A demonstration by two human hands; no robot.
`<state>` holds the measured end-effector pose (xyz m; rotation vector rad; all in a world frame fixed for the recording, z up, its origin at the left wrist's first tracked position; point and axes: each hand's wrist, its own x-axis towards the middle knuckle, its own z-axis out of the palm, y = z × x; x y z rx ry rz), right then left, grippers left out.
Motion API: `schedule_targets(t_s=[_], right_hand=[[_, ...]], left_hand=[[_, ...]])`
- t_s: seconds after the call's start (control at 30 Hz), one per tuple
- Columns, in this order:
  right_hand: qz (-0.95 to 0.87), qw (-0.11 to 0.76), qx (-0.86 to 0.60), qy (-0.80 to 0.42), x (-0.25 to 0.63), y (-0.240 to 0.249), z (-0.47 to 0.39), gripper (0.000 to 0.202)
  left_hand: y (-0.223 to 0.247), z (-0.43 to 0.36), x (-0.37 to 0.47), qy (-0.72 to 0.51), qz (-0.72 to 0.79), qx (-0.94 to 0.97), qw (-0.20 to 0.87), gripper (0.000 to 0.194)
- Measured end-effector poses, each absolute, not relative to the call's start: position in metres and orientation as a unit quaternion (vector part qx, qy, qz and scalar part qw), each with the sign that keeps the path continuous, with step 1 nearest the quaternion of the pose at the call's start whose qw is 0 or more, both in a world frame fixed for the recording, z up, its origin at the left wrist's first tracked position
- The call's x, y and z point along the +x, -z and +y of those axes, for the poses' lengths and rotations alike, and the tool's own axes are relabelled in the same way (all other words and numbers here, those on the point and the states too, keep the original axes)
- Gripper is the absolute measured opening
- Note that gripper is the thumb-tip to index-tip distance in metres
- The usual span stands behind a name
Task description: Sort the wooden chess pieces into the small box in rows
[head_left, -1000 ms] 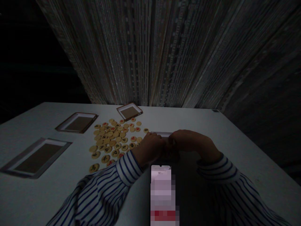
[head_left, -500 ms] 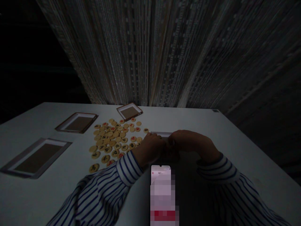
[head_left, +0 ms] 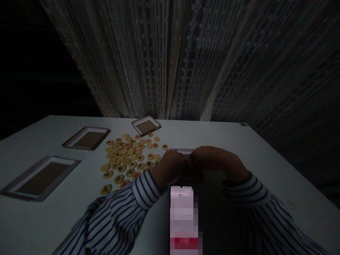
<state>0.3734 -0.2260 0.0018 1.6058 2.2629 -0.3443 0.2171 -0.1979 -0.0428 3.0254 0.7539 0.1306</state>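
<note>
Box under the hands: a shallow pale box [head_left: 183, 151] lies on the white table [head_left: 265, 166] just past the knuckles; only its far rim shows, the rest is hidden by both hands.
Change: almost none against the frames from a second and half a second ago; both hands sit in the same spot over the box, so the handling there looks to be paused or very fine, not a reach or a lift.
Left hand: the left hand [head_left: 170, 168] is curled, fingers bent down at the box's near-left edge and touching it; whether it pinches anything is hidden.
Right hand: the right hand [head_left: 215, 161] is curled the same way, knuckles up, fingertips meeting the left hand's over the box; I cannot tell what, if anything, it grips.
Pieces: a loose scatter of round wooden game pieces [head_left: 130, 157] lies just left of the left hand.
Trays: three open box halves sit further left and behind, small [head_left: 146, 126], middle [head_left: 87, 138] and large [head_left: 41, 177].
Phone: a lit phone [head_left: 183, 219] stands near the person, between the striped sleeves [head_left: 119, 216].
</note>
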Motion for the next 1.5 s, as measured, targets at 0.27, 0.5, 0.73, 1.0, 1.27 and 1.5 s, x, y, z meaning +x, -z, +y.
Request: schedule_targets(t_s=[0.27, 0.5, 0.73, 1.0, 1.27, 1.5], right_hand=[[0.793, 0.177, 0.568, 0.129, 0.373, -0.003, -0.226, 0.025], [0.796, 0.175, 0.567, 0.117, 0.373, -0.002, -0.226, 0.026], [0.789, 0.172, 0.579, 0.109, 0.375, -0.003, -0.226, 0.029], [0.781, 0.138, 0.607, 0.045, 0.385, -0.010, -0.227, 0.030], [0.788, 0.093, 0.609, -0.024, 0.383, -0.020, -0.232, 0.026], [0.792, 0.037, 0.604, -0.079, 0.373, -0.029, -0.234, 0.027]], left_hand=[[0.040, -0.199, 0.218, -0.025, 0.242, 0.970, 0.000, 0.021], [0.041, -0.199, 0.217, -0.030, 0.237, 0.971, 0.002, 0.020], [0.039, -0.198, 0.215, -0.026, 0.241, 0.970, 0.002, 0.020], [0.008, -0.190, 0.203, -0.039, 0.283, 0.958, -0.021, 0.022], [-0.026, -0.177, 0.171, -0.146, 0.338, 0.930, 0.010, 0.025], [-0.051, -0.177, 0.145, -0.215, 0.368, 0.904, 0.025, 0.024]])
